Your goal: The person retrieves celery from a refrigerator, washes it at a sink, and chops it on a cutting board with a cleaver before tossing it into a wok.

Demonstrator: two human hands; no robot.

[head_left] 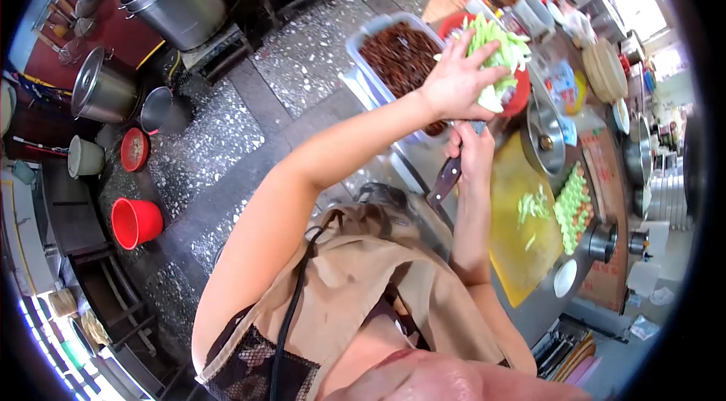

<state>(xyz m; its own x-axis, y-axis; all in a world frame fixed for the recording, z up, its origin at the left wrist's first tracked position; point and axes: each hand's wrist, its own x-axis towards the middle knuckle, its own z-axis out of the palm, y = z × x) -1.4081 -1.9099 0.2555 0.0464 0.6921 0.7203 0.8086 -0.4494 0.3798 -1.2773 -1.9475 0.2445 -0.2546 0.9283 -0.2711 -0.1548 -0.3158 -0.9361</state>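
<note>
My left hand (463, 77) lies with fingers spread against a heap of sliced pale-green vegetable (503, 53), whose kind I cannot make out. The heap is over a red basin (520, 98). Below it, my right hand (475, 153) is closed round a knife (446, 180) with a dark riveted handle; most of its blade is hidden by my left hand and the slices. A few green slivers (534, 206) lie on the yellow cutting board (518, 250). Beside the basin stands a clear tub of dark reddish-brown pieces (397, 53).
A metal bowl (546, 136) and a green egg tray (572, 208) with brown eggs sit beyond the board. Near them are a small white dish (565, 278) and steel cups (603, 242). On the floor at left stand a red bucket (137, 222) and large steel pots (178, 4).
</note>
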